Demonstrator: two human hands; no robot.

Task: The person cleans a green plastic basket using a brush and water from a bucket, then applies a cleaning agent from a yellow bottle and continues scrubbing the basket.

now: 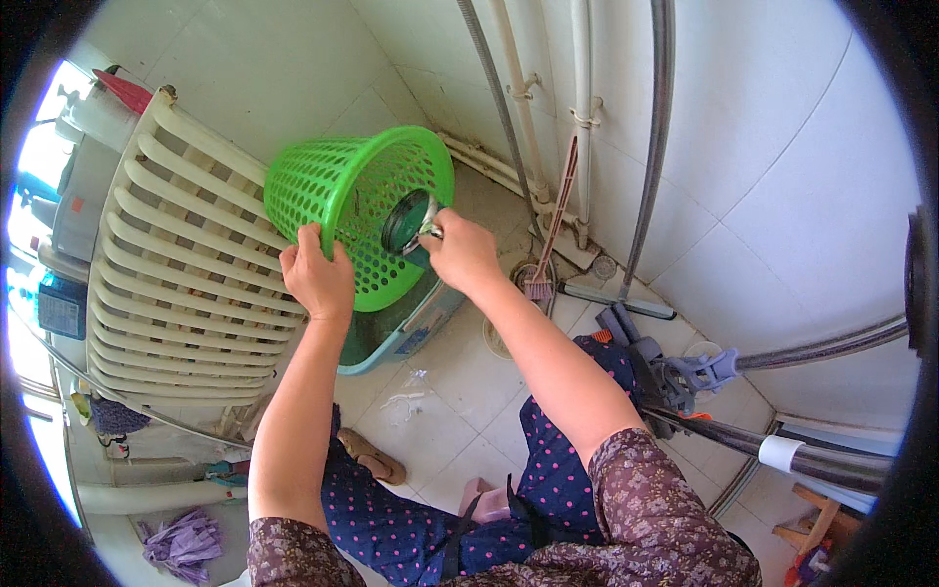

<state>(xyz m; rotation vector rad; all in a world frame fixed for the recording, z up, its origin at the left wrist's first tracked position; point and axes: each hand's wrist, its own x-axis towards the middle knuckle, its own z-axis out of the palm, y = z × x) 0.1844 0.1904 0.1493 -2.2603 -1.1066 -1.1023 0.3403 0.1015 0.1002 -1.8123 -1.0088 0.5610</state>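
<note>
My left hand (320, 274) is closed on the rim of a bright green, perforated plastic basket (313, 181). The basket is tipped on its side, its mouth facing right. In my right hand (460, 251) is a small round cup (401, 223) with a dark, shiny rim and a greenish inside, gripped at its side beside the basket's mouth. Part of the cup is hidden by my fingers. Under the basket stands a pale blue tub (416, 338), partly covered by it; its contents are hard to make out.
A cream ribbed radiator (186, 264) stands at the left, close to the basket. Pipes (584, 117) run down the wall corner, with a long-handled brush (540, 286) near a floor drain (604, 267). Wet tiles (411, 396) lie below my arms. Grey hoses (822, 342) cross the right.
</note>
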